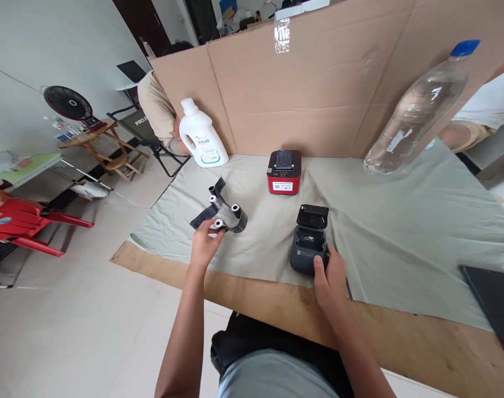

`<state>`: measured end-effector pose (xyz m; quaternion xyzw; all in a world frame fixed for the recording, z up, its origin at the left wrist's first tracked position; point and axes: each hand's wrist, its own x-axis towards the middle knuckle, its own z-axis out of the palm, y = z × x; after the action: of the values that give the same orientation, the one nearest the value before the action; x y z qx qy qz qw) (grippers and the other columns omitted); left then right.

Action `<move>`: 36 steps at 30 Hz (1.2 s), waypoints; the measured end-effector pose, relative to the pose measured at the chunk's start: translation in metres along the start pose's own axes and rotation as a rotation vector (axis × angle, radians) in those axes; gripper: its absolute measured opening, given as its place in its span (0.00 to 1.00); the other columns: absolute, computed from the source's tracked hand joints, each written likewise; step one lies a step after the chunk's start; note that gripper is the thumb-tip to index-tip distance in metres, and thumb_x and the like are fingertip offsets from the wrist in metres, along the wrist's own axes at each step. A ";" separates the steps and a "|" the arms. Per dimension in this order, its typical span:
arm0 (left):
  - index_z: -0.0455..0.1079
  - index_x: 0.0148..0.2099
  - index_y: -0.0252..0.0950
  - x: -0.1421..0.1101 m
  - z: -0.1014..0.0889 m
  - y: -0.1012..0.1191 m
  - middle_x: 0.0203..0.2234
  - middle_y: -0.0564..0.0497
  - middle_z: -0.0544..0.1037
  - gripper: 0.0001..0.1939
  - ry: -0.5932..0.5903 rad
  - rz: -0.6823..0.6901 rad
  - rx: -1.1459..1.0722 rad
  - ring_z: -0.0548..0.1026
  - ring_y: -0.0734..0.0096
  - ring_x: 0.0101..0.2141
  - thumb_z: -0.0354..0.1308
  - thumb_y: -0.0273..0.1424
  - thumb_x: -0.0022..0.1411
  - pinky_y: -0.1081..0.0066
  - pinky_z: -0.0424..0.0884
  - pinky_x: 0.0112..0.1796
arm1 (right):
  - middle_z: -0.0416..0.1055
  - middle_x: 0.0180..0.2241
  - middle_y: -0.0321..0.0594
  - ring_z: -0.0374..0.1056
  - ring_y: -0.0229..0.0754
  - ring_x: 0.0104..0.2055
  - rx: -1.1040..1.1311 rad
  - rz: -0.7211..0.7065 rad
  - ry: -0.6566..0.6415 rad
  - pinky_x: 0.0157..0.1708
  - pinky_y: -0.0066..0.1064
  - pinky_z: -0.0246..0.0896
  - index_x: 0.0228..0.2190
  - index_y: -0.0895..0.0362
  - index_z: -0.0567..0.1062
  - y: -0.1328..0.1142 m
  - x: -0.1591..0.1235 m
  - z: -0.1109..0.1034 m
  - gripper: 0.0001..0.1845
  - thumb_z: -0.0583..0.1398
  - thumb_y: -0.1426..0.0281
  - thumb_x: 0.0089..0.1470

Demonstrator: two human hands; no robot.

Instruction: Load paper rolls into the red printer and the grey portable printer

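My left hand [205,243] pinches a small paper roll [219,224] with a white core, at the near side of a cluster of rolls. Beside it lie several more dark rolls [237,216], some with loose dark strips. With thumb and fingers, my right hand [331,272] grips the near right side of a dark portable printer [304,258]. Its lid [313,216] stands raised, exposing the compartment. Farther back sits a red and black printer [283,182], with a dark strip on top.
A cardboard panel [302,99] rises behind the cloth [260,243]. Against it stand a white jug [202,135] and a leaning clear bottle [420,110] with a blue cap. A dark phone [494,304] lies at the right edge. Other people sit beyond the panel.
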<state>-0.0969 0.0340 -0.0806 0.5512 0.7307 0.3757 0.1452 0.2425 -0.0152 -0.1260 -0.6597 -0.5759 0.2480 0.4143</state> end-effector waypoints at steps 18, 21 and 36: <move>0.72 0.60 0.35 0.021 -0.014 -0.046 0.30 0.51 0.79 0.30 -0.025 -0.066 0.170 0.73 0.69 0.25 0.58 0.37 0.55 0.66 0.74 0.39 | 0.66 0.57 0.59 0.58 0.62 0.62 -0.023 0.016 -0.015 0.61 0.58 0.53 0.65 0.62 0.61 -0.003 0.000 -0.001 0.37 0.47 0.50 0.67; 0.71 0.62 0.35 0.017 -0.016 -0.042 0.31 0.50 0.80 0.30 -0.052 -0.018 0.225 0.77 0.63 0.32 0.57 0.34 0.56 0.64 0.74 0.44 | 0.66 0.57 0.59 0.58 0.62 0.62 -0.026 0.011 -0.013 0.60 0.58 0.53 0.65 0.62 0.61 -0.002 0.000 -0.001 0.36 0.47 0.50 0.67; 0.79 0.50 0.40 0.107 0.003 0.045 0.37 0.43 0.81 0.18 -0.468 0.429 0.541 0.73 0.50 0.49 0.63 0.28 0.56 0.57 0.67 0.52 | 0.67 0.55 0.59 0.61 0.62 0.59 -0.021 -0.021 0.000 0.59 0.60 0.54 0.63 0.61 0.63 0.002 0.004 0.001 0.34 0.48 0.52 0.67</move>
<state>-0.1010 0.1376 -0.0286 0.7798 0.6189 0.0564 0.0754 0.2436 -0.0113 -0.1274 -0.6579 -0.5853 0.2376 0.4100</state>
